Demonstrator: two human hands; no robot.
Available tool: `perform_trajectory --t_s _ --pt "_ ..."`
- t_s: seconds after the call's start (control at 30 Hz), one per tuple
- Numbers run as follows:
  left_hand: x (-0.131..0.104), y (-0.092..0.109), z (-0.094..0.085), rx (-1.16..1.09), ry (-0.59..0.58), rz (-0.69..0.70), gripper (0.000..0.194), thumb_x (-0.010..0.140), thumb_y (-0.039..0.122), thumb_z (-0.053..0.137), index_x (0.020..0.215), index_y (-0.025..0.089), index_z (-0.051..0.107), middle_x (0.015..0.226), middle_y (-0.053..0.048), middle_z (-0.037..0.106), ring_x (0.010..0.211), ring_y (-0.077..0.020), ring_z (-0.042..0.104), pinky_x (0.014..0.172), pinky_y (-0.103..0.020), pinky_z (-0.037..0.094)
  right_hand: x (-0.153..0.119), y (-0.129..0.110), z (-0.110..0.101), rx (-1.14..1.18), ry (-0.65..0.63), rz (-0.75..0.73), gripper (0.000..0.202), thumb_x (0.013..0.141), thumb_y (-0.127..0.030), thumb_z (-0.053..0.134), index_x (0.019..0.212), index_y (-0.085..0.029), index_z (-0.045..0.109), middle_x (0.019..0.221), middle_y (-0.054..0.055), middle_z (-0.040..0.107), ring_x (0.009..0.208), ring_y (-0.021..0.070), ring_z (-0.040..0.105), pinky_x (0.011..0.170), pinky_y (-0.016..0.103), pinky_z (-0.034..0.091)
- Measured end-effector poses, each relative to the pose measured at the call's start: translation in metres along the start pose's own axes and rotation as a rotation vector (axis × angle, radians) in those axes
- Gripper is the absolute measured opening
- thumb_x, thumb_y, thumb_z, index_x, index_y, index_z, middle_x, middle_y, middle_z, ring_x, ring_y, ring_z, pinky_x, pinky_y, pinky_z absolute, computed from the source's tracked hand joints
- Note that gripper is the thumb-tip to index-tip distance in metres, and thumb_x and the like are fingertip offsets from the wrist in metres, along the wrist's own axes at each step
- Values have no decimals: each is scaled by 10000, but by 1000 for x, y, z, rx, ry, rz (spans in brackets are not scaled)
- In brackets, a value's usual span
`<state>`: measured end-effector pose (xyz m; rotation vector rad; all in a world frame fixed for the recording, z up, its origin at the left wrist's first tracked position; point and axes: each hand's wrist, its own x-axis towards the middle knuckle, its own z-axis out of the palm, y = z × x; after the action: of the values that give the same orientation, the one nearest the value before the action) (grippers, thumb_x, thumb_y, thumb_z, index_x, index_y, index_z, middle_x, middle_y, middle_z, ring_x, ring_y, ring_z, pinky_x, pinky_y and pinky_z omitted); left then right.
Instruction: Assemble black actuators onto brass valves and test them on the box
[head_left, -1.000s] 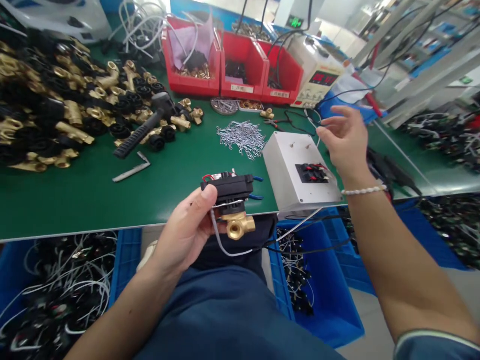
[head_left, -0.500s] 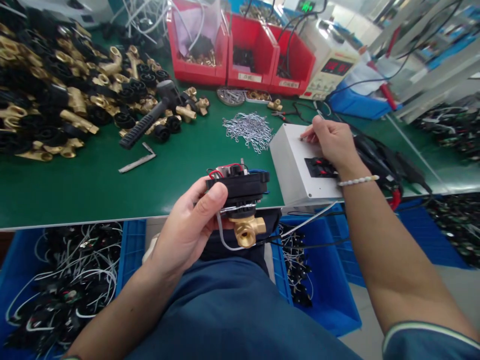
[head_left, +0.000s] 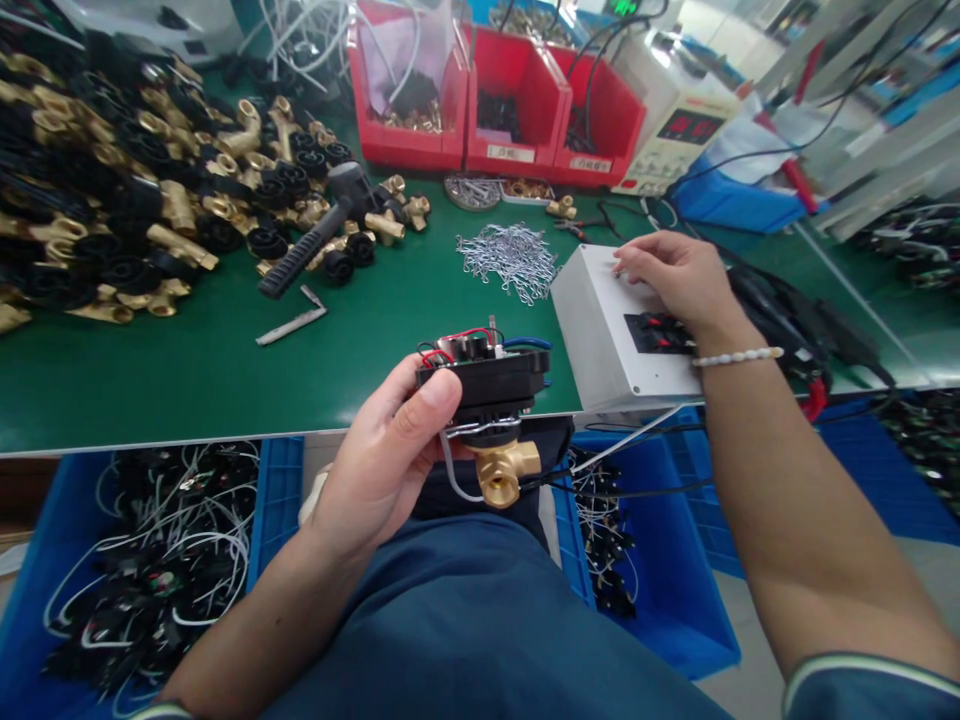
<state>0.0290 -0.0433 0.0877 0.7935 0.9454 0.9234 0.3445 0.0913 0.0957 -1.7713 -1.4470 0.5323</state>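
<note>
My left hand (head_left: 394,450) is closed around a valve actuator (head_left: 484,385), a black round housing with exposed red, black and blue wires on top. Below the housing sits its brass valve body (head_left: 501,475), held up in front of the table's edge. A grey cable curves down beside the brass. On the right, my right hand (head_left: 675,280) reaches over a pale grey control box (head_left: 600,340). Its thumb and index finger pinch a small toggle switch (head_left: 619,268) on the box's top, partly hidden by the fingers. Black and red terminals (head_left: 656,333) show near the wrist.
Brass valves with black parts (head_left: 150,200) are heaped at the left, a hammer (head_left: 315,230) beside them. A pile of metal clips (head_left: 510,258) lies mid-table. Red bins (head_left: 517,160) and a power supply (head_left: 675,130) stand behind. Blue crates (head_left: 277,500) sit below.
The whole view has shifted slightly, with things appearing a little further right. My left hand still holds the valve actuator, and my right fingers remain at the switch.
</note>
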Motion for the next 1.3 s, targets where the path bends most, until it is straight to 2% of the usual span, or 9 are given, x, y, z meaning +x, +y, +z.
perform_trajectory --t_s 0.2,0.37,0.6,0.8,0.97,1.17,1.3 --pt "4 -8 0 -79 -27 133 574 803 608 743 1217 220 660 1116 -78 743 950 -274 750 775 -360 645 -2 -2 0 -7 22 12 185 918 -55 653 767 -157 686 680 -29 632 576 70 452 633 250 374" --pt "-2 -3 2 26 -6 159 594 752 475 842 1231 229 590 1115 -67 738 967 -255 737 838 -345 612 -1 -1 1 -8 27 18 198 904 -48 666 741 -159 674 663 -36 629 552 65 423 618 248 370" --pt "-6 -2 6 59 -9 198 533 786 463 814 1199 238 563 1042 -42 743 885 -221 734 766 -301 595 0 1 -1 -1 25 7 174 876 -44 686 749 -161 679 617 -48 598 556 64 427 587 239 355" --pt "-5 -4 5 90 -12 302 484 764 389 840 1155 242 596 989 -12 746 845 -182 726 747 -256 592 0 0 0 1 28 15 164 861 -41 687 746 -157 678 591 -47 582 523 61 408 549 241 339" --pt "-7 -2 4 159 14 288 494 756 368 844 1171 256 600 980 -4 738 854 -178 720 786 -268 597 1 2 0 -12 29 6 148 858 -68 699 751 -167 676 620 -36 610 552 70 428 570 242 367" --pt "-6 -5 1 120 -34 312 502 754 296 867 1188 260 617 1016 5 752 875 -168 732 797 -245 599 0 2 0 -44 25 -10 145 866 -52 690 763 -153 676 670 -15 624 587 76 469 649 267 420" --pt "1 -11 2 -53 -37 219 490 828 421 813 1228 195 644 1175 -75 750 1015 -228 736 888 -304 604 1 3 -1 -60 17 -28 110 850 -85 702 767 -155 683 705 2 650 629 96 521 705 291 461"
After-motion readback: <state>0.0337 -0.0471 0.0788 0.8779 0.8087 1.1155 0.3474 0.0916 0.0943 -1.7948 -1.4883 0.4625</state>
